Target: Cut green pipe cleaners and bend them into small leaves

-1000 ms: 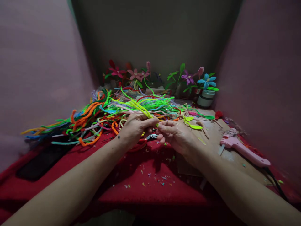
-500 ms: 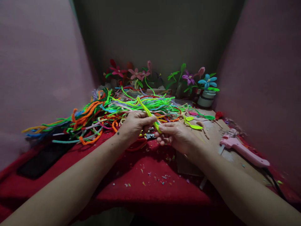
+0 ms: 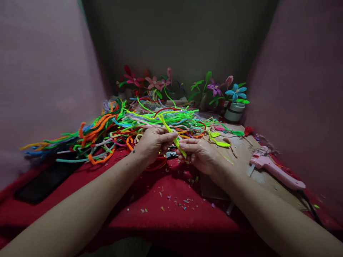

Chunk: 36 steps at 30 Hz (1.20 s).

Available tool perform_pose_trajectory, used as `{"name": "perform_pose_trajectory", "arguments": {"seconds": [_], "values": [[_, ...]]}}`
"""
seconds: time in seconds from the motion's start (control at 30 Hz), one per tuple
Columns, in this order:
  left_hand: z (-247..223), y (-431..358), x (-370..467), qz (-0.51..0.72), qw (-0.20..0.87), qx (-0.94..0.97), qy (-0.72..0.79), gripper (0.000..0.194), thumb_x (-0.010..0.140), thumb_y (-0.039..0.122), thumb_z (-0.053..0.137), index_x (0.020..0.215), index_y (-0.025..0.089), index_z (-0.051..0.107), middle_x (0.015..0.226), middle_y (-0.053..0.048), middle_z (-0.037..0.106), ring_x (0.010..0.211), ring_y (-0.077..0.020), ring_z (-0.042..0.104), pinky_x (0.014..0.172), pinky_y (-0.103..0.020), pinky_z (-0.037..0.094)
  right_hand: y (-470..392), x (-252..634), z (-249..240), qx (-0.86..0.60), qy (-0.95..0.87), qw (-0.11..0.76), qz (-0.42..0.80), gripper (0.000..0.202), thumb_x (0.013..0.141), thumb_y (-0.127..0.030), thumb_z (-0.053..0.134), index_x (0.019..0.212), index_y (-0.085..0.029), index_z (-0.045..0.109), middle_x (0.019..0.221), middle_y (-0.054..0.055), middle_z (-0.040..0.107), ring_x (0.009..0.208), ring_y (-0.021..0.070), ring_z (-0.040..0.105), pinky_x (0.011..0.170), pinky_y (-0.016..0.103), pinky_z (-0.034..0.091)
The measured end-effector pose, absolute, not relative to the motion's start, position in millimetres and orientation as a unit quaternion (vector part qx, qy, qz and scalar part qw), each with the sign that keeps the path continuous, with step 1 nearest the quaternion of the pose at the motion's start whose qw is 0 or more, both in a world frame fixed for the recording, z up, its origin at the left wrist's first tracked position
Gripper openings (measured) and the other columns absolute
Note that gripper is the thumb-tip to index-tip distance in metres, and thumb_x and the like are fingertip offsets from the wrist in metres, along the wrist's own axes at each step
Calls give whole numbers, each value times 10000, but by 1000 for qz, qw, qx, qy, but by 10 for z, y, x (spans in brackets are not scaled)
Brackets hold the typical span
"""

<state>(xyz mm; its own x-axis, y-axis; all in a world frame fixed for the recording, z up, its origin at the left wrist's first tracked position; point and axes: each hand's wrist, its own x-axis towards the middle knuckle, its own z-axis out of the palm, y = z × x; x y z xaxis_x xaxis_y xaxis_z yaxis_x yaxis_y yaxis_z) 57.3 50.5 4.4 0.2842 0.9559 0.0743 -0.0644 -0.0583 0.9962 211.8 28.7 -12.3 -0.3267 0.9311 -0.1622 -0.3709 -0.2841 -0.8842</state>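
Observation:
A bright yellow pipe cleaner piece (image 3: 166, 125), thick and slanting, is held between both hands above the table. My left hand (image 3: 155, 142) pinches its middle between thumb and fingers. At its lower end, my right hand (image 3: 199, 151) has thumb and forefinger closed on it, with the tip poking out below. Just under the hands lies a small metal tool (image 3: 172, 154), partly hidden, perhaps a cutter. Behind them spreads a heap of colourful pipe cleaners (image 3: 177, 116), mostly green. Right of my right hand are yellow leaf-like loops (image 3: 221, 144) of pipe cleaner.
A pink glue gun (image 3: 277, 169) rests on cardboard (image 3: 246, 157) at right, its cord trailing. A dark flat phone-like object (image 3: 45, 184) lies at left. Pipe-cleaner flowers (image 3: 235, 92) stand at the back, some near a white jar (image 3: 234, 112). Scraps dot the red cloth (image 3: 150, 217).
The yellow piece has shifted slightly down and right, and its lower tip now sticks out past my right fingers. My right fingers have moved a little up along it.

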Motion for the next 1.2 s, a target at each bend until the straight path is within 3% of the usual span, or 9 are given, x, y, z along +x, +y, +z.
{"name": "perform_pose_trajectory", "arguments": {"seconds": [0.23, 0.53, 0.67, 0.87, 0.93, 1.03, 1.13, 1.2], "values": [[-11, 513, 597, 443, 563, 578, 390, 234, 663, 318, 722, 621, 125, 596, 399, 64, 398, 339, -32, 294, 357, -188, 187, 329, 2101, -195, -361, -441, 461, 680, 149, 584, -225, 740, 633, -115, 652, 555, 13, 623, 483, 91, 528, 525, 245, 404], [7, 464, 625, 463, 516, 584, 422, 201, 670, 306, 712, 605, 132, 636, 435, 21, 508, 358, -55, 405, 358, -185, 245, 299, 2092, -146, -401, -435, 452, 667, 145, 632, -249, 713, 632, -119, 650, 574, 29, 627, 469, 95, 530, 513, 258, 411], [12, 455, 624, 456, 484, 609, 432, 195, 703, 301, 683, 618, 131, 641, 478, 2, 552, 390, -68, 447, 387, -193, 295, 301, 2091, -149, -399, -447, 473, 646, 138, 627, -232, 704, 595, -121, 630, 540, 19, 607, 460, 92, 517, 507, 256, 406], [105, 418, 617, 395, 452, 663, 447, 247, 751, 309, 611, 584, 126, 618, 478, -15, 555, 384, -70, 407, 383, -200, 263, 308, 2090, -167, -392, -457, 493, 628, 92, 613, -163, 653, 545, -119, 611, 516, 13, 598, 442, 77, 492, 493, 237, 380], [132, 405, 612, 392, 415, 692, 441, 247, 740, 289, 618, 553, 128, 609, 460, -1, 525, 390, -67, 389, 394, -199, 268, 316, 2098, -171, -388, -457, 493, 631, 105, 619, -178, 661, 545, -120, 614, 510, 7, 589, 439, 73, 485, 484, 234, 371], [136, 404, 592, 402, 325, 761, 392, 152, 730, 220, 625, 603, 138, 640, 555, -13, 576, 512, -99, 486, 509, -208, 375, 322, 2129, -151, -375, -468, 494, 629, 121, 620, -194, 668, 541, -119, 616, 503, 5, 585, 440, 74, 488, 482, 232, 367], [114, 429, 553, 415, 159, 832, 331, 108, 773, 187, 593, 730, 165, 690, 772, -50, 629, 730, -139, 555, 688, -239, 419, 312, 2166, -100, -372, -482, 486, 627, 120, 601, -167, 645, 503, -121, 593, 478, 4, 576, 423, 76, 483, 475, 231, 358], [105, 456, 516, 410, 56, 856, 311, 147, 808, 196, 562, 753, 180, 697, 802, -51, 602, 746, -138, 544, 679, -241, 413, 303, 2186, -67, -370, -491, 471, 633, 114, 593, -159, 630, 496, -121, 584, 466, 2, 569, 411, 74, 467, 467, 231, 346]]}}
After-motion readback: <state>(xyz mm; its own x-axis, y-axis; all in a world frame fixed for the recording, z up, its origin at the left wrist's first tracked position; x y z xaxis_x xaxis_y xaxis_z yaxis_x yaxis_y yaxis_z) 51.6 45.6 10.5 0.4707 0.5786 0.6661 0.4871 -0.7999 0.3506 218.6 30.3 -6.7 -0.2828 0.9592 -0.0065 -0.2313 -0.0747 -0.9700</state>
